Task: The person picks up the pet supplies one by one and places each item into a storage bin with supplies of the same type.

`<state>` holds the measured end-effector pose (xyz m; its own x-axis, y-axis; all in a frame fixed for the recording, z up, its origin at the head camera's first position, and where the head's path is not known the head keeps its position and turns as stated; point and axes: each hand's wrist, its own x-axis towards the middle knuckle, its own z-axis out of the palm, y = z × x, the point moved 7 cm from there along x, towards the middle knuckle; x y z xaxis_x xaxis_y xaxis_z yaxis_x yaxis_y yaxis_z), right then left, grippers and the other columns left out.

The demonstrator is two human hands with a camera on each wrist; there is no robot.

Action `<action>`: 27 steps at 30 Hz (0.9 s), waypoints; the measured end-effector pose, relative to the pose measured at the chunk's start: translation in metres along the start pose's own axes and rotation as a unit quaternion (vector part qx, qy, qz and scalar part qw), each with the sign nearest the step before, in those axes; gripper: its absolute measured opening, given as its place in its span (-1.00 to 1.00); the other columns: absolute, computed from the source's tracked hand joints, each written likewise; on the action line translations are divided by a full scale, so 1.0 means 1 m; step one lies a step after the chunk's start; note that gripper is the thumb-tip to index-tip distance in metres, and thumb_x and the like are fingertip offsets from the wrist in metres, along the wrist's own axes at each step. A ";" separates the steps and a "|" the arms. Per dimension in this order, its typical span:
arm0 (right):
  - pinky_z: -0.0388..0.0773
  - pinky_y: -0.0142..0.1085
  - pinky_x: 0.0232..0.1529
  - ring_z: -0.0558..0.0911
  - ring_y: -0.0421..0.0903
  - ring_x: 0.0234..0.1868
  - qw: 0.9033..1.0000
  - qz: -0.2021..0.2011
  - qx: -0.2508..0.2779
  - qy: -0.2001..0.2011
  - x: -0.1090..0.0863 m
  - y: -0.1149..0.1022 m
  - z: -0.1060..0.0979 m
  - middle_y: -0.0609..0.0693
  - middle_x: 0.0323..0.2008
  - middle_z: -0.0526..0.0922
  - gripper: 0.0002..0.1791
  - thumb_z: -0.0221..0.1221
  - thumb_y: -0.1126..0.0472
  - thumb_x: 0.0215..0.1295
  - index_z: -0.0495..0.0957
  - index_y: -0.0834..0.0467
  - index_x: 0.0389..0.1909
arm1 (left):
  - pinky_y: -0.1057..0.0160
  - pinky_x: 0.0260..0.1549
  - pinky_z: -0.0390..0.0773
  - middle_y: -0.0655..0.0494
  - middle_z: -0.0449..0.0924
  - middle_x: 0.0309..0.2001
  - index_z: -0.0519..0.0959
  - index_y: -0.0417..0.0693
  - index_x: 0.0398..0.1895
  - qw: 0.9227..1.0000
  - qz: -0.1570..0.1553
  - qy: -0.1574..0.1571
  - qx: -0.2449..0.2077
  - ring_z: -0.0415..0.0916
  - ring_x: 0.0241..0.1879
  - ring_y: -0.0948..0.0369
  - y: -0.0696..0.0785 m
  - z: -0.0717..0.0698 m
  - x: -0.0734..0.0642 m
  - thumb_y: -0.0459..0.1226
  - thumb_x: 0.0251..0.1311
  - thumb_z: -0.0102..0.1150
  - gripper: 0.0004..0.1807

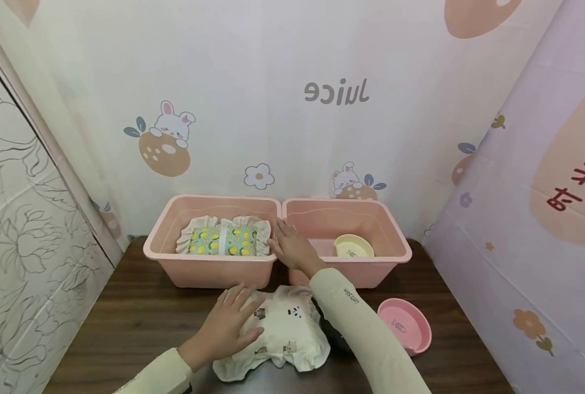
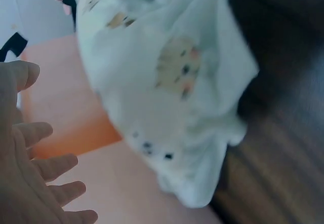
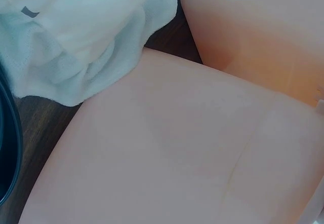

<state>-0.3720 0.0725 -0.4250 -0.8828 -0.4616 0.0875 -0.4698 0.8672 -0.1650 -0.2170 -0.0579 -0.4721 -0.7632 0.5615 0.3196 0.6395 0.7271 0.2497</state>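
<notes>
On the desk [image 1: 120, 312], ruffled cream pillow [image 1: 282, 331] before two pink bins [image 1: 213, 272], left hand [image 1: 230, 323] near it, spread and released, right hand [image 1: 296, 251] released above the bins' junction.

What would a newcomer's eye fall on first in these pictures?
Probably the left pink bin with its ruffled lemon-print bundle, beside the right pink bin with its yellow dish. Next, the white animal-print cloth on the table in front of them, by the left hand. The right hand is at the bins' adjoining rims.

pale pillow [image 3: 96, 36], pink bins [image 3: 162, 148], dark rim [image 3: 18, 138]
</notes>
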 end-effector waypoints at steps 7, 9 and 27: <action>-0.02 -0.13 0.46 -0.05 0.04 0.51 1.000 0.001 -0.004 -0.002 0.000 0.000 -0.001 0.07 0.51 -0.04 -0.28 -0.30 -0.16 0.51 -0.16 0.12 0.53 | -0.37 0.16 0.20 -0.14 0.25 0.37 0.33 0.06 0.39 0.998 -0.006 -0.052 -0.023 0.13 0.36 -0.21 -0.002 0.029 -0.002 0.18 0.17 0.16 -0.24; -0.02 -0.13 0.46 -0.04 0.04 0.51 1.000 0.002 -0.004 -0.004 0.000 0.000 0.000 0.07 0.51 -0.04 -0.28 -0.28 -0.15 0.51 -0.15 0.12 0.53 | -0.39 0.15 0.20 -0.16 0.24 0.36 0.32 0.07 0.40 0.997 -0.010 -0.070 -0.022 0.13 0.36 -0.24 -0.004 0.035 -0.004 0.20 0.15 0.15 -0.21; -0.03 -0.13 0.46 -0.02 0.05 0.51 1.000 0.002 0.002 0.002 -0.001 -0.002 -0.002 0.07 0.51 -0.02 -0.28 -0.25 -0.14 0.51 -0.14 0.12 0.53 | -0.33 0.22 0.17 -0.18 0.07 0.45 0.10 0.17 0.50 0.984 -0.031 -0.159 -0.076 0.02 0.41 -0.22 -0.024 0.064 -0.003 0.26 0.14 0.12 -0.09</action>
<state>-0.3701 0.0716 -0.4231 -0.8847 -0.4572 0.0907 -0.4661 0.8684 -0.1690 -0.2365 -0.0521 -0.5373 -0.7763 0.6304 0.0034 0.5784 0.7101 0.4016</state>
